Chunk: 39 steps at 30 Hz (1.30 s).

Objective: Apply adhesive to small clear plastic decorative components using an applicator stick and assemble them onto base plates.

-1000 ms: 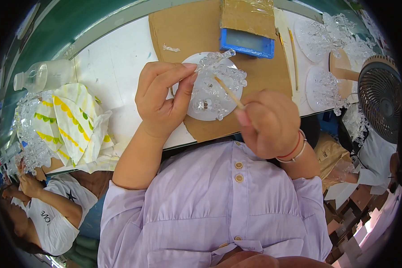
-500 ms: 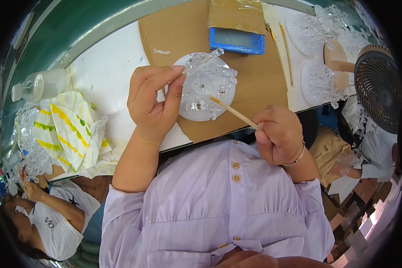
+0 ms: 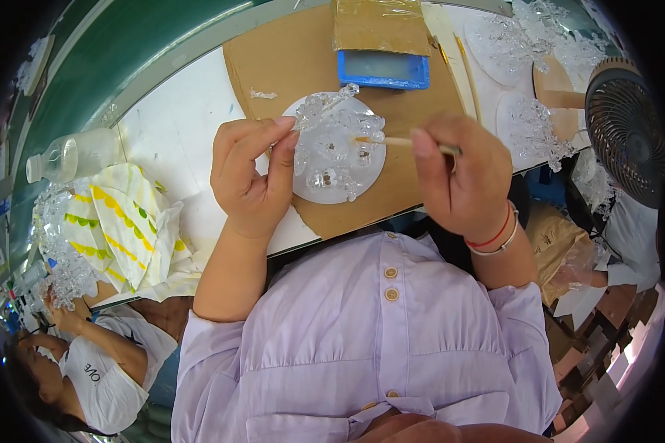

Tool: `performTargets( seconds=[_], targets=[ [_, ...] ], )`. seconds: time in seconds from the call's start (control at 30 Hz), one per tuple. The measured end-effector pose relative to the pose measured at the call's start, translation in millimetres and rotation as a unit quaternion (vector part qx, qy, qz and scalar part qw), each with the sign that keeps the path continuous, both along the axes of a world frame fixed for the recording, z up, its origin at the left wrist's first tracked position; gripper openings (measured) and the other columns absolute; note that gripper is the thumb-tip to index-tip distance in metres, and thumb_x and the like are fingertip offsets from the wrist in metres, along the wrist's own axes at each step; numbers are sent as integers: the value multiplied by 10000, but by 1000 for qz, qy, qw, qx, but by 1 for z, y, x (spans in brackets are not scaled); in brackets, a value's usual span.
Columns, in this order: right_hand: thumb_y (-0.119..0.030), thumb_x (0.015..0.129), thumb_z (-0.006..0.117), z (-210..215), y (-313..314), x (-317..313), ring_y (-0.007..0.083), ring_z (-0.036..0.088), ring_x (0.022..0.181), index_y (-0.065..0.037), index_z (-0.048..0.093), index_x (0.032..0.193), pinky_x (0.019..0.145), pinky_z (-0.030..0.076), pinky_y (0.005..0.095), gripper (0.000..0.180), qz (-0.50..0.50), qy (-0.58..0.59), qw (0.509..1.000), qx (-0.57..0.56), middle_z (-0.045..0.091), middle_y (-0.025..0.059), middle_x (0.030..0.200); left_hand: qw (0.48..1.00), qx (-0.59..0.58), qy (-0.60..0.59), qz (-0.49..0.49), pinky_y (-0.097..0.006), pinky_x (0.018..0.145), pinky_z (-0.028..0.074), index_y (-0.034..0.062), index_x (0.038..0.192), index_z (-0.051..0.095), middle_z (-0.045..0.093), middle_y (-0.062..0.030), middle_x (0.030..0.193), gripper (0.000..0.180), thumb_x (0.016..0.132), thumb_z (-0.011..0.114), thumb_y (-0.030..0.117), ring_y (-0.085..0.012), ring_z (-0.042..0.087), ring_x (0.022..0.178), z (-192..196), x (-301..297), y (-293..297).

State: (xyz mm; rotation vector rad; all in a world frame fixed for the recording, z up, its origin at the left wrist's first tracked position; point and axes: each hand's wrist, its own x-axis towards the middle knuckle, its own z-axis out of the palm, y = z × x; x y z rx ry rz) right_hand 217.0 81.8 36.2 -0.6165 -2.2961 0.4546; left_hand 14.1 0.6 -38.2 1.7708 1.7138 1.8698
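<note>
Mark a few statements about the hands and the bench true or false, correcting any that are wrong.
1. The right hand holds a thin wooden stick. True.
2. The left hand holds the plastic bottle. False: the left hand has its fingertips by the clear pieces on the white disc.
3. The blue tray lies beyond the white disc. True.
4. A fan stands at far left. False: the fan is at far right.

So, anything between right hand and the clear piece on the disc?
Nothing visible: only the wooden stick in the right hand reaches over the clear piece; the left hand is on its opposite side.
</note>
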Motion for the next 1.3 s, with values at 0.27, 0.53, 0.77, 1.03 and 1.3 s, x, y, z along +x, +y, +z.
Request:
performTargets(
  seconds=[0.27,0.53,0.77,1.03,1.3],
  targets=[
    [-1,850,639,4,-3,3,276,586,603,6,524,902,521,452,311,126,63,-35,997,18,603,133,747,1000,-16,-2,-14,-233,660,451,10,988,662,597,-79,865,217,791,693,-76,-163,560,763,0,-1,-6],
    [4,848,634,-1,-7,8,305,588,624,17,524,904,538,461,331,125,4,11,1000,23,591,148,750,999,-34,-20,-35,-222,685,451,-16,1027,636,564,-91,933,190,846,653,-70,-143,538,810,-4,2,-6],
    [-32,872,629,15,11,3,319,550,606,8,513,943,530,438,362,142,85,-48,995,-9,571,140,777,998,-50,-22,-28,-245,777,454,-24,1024,633,577,-97,950,181,848,651,-65,-159,555,852,3,2,-8],
    [-20,898,597,-4,12,27,284,552,609,2,517,942,538,447,325,93,41,3,997,-64,585,134,797,997,-75,2,-3,-259,691,486,18,950,664,643,-89,869,175,790,714,-34,-173,600,765,15,0,-6],
    [-18,912,581,-19,10,39,248,571,623,7,509,952,560,467,308,86,25,39,997,-55,595,122,814,986,-168,-1,22,-255,702,481,1,930,655,652,-86,884,177,778,747,5,-161,594,760,25,2,-9]
  ],
)
